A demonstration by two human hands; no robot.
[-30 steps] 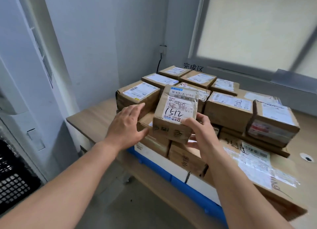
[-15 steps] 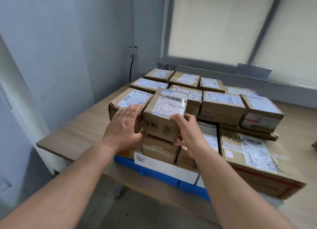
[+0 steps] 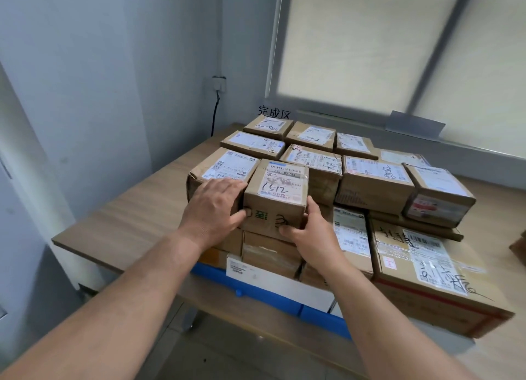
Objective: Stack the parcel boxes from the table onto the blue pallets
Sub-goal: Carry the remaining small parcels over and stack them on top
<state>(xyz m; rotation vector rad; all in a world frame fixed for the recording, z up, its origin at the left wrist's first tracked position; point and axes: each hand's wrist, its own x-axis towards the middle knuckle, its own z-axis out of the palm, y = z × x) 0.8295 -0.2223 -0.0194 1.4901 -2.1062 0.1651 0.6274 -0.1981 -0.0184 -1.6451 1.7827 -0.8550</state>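
Right now both hands are on one small parcel box [image 3: 280,192], the one with "1512" written in black marker on its top label. The left hand [image 3: 213,206] has its fingers laid along the box's left side, in the narrow gap to the neighbouring labelled box [image 3: 225,166], with the thumb pressed on the near face, so its grip is closed on the box. The right hand [image 3: 310,234] grips the near right corner: thumb up along the right edge, fingers curled at the lower near face. The box sits at the near left of the top layer of stacked parcels, level with its neighbours. Whether its underside fully rests on the brown box [image 3: 270,253] beneath cannot be told.

The whole stack stands on a blue pallet [image 3: 256,291], whose near edge shows under a flat white box [image 3: 284,285]. The pallet lies on a wooden bench [image 3: 136,217]. At the near right a large flat box [image 3: 427,283] with several labels and scrawled writing juts past the pallet's edge. At the far side, black characters [image 3: 274,112] are printed on the wall below a blinded window [image 3: 370,52], and a black cable [image 3: 215,115] hangs from a wall socket at the far left.
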